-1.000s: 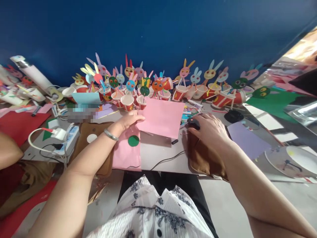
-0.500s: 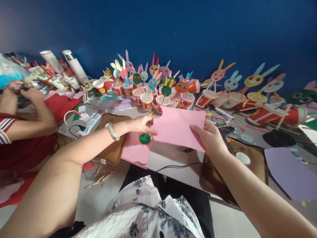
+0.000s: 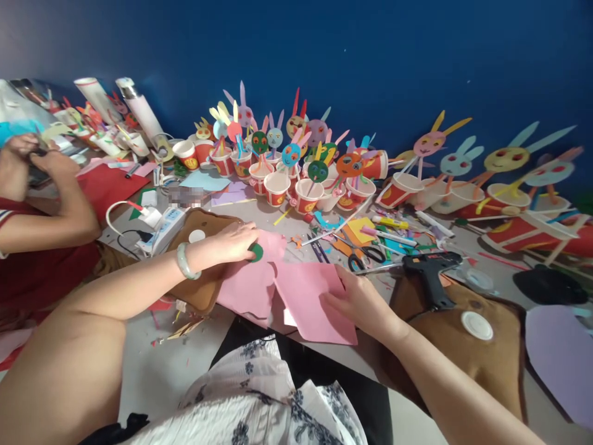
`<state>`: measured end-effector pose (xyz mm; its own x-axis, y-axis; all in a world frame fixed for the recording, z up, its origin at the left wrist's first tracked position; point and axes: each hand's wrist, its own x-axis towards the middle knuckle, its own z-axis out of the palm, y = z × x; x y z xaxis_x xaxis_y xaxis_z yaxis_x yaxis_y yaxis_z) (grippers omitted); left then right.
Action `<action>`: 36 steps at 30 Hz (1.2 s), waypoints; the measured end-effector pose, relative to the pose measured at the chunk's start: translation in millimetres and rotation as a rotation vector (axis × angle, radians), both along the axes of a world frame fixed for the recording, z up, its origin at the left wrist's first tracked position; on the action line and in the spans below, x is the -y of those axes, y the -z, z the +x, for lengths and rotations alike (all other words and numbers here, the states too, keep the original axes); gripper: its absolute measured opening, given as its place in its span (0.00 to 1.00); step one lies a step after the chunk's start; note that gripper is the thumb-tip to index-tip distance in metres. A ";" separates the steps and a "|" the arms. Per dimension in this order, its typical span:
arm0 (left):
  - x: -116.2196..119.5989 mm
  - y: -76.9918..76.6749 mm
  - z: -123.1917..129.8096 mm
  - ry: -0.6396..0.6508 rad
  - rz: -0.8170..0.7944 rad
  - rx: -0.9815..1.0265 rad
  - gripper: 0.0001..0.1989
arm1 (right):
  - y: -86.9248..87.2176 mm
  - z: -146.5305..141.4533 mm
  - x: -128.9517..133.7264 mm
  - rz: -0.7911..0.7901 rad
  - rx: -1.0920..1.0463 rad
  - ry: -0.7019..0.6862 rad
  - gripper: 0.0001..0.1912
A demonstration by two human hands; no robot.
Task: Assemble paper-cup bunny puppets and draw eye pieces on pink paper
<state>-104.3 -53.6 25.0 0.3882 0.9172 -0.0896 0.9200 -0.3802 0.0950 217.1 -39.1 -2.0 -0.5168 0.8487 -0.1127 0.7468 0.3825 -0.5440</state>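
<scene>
My right hand grips a pink sheet of paper by its right side, thumb on top. The sheet is tilted above the front of the table, and a small white patch shows by its left edge. My left hand, with fingers bent down, has its fingertips at a dark green paper circle and partly covers it. Below the circle lies another pink sheet with an uneven right edge. A bracelet circles my left wrist.
Scissors, pens and paper scraps lie beyond my right hand. A black glue gun rests by a brown hot-water bag. Several paper cups with rabbit faces line the wall. A power strip and a co-worker's arms are left.
My left hand has left the held pink sheet and moved left and down to the green circle. My right hand has lowered the sheet toward me, uncovering the scissors and scraps behind it.
</scene>
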 end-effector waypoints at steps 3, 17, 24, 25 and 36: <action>6.5 -7.1 22.3 0.078 0.199 -0.033 0.10 | 0.2 0.1 2.2 0.016 0.051 -0.012 0.27; 66.6 14.9 105.6 0.538 0.213 -0.157 0.40 | 6.8 3.9 -0.4 0.069 0.160 -0.018 0.42; 60.4 29.2 106.2 0.574 0.292 -0.137 0.42 | -9.6 23.2 -20.3 0.373 0.127 0.198 0.27; 58.9 30.3 106.2 0.584 0.302 -0.118 0.42 | -11.4 26.1 -24.1 0.417 0.112 0.237 0.23; 42.9 34.1 107.3 0.654 0.151 -0.004 0.35 | -27.8 -9.7 -62.6 0.403 0.453 -0.005 0.15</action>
<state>3.0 -96.6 -9.0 0.8684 0.4955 0.0189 0.4956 -0.8685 -0.0064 207.4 23.5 25.8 -0.4968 0.8678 0.0076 0.8678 0.4966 0.0160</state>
